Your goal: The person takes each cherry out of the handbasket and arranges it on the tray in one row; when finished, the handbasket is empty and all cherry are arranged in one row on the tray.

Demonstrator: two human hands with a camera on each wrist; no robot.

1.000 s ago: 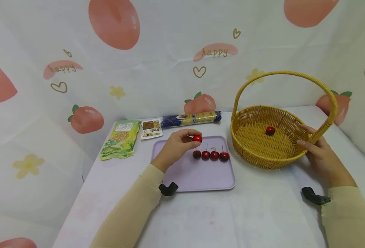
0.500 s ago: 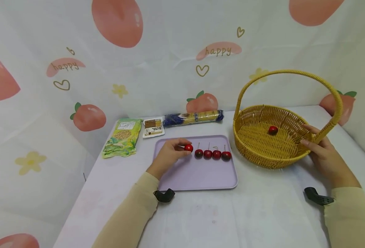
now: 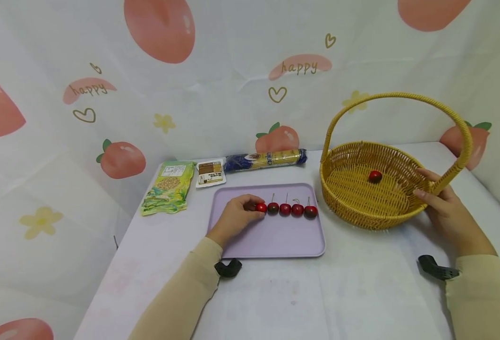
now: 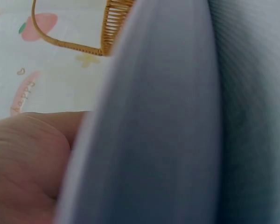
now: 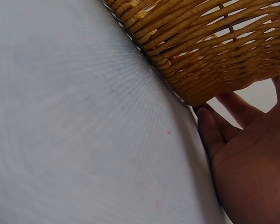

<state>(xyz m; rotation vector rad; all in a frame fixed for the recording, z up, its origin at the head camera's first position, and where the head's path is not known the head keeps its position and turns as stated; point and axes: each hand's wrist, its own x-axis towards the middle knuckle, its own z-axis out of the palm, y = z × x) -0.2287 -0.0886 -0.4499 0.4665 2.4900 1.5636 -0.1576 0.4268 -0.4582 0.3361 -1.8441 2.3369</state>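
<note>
My left hand (image 3: 235, 217) is low over the lilac tray (image 3: 271, 243), pinching a bright red cherry (image 3: 260, 208) at the left end of a row. To its right are darker cherries (image 3: 285, 209), several with stems standing up. In the left wrist view the blurred tray edge (image 4: 149, 121) hides the fingertips and the cherry. My right hand (image 3: 449, 212) holds the right side of the yellow wicker basket (image 3: 356, 215), thumb over the rim. The right wrist view has its other fingers against the basket's lower wall (image 5: 210, 56). One red cherry (image 3: 375, 176) lies inside the basket.
Behind the tray lie a blue and yellow tubular package (image 3: 266, 160), a small white packet (image 3: 210, 173) and a green bag (image 3: 167, 187). The basket's tall handle (image 3: 402, 96) arches up at the right. A printed cloth (image 3: 216, 71) hangs behind the table.
My left hand has lowered the red cherry from above the tray's back part down to the left end of the row. The right hand keeps its hold on the basket.
</note>
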